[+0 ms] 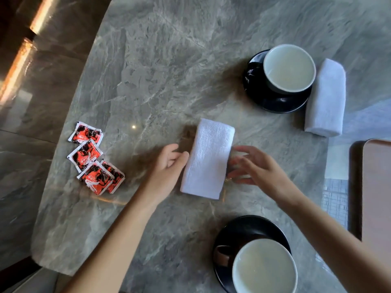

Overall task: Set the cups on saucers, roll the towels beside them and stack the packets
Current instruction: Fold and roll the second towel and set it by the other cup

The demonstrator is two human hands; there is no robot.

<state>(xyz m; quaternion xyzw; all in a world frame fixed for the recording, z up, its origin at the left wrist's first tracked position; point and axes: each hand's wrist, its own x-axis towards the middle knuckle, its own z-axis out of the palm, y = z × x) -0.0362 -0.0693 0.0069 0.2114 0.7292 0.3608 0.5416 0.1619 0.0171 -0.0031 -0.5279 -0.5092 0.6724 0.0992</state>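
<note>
I'm looking down on the marble table (pixel 169 60): a white towel (pixel 208 158) is lying rolled at the centre, between both hands. The left hand (pixel 167 169) is open, thumb touching the towel's left edge; the right hand (pixel 256 168) is open too, fingers spread, blurred just beside its right edge. Four red packets (pixel 94 157) are lying loose at left, two overlapping. Far cup (pixel 288 68) and near cup (pixel 264 267) are sitting on black saucers (pixel 275 102), a rolled towel (pixel 325 100) beside the far one.
</note>
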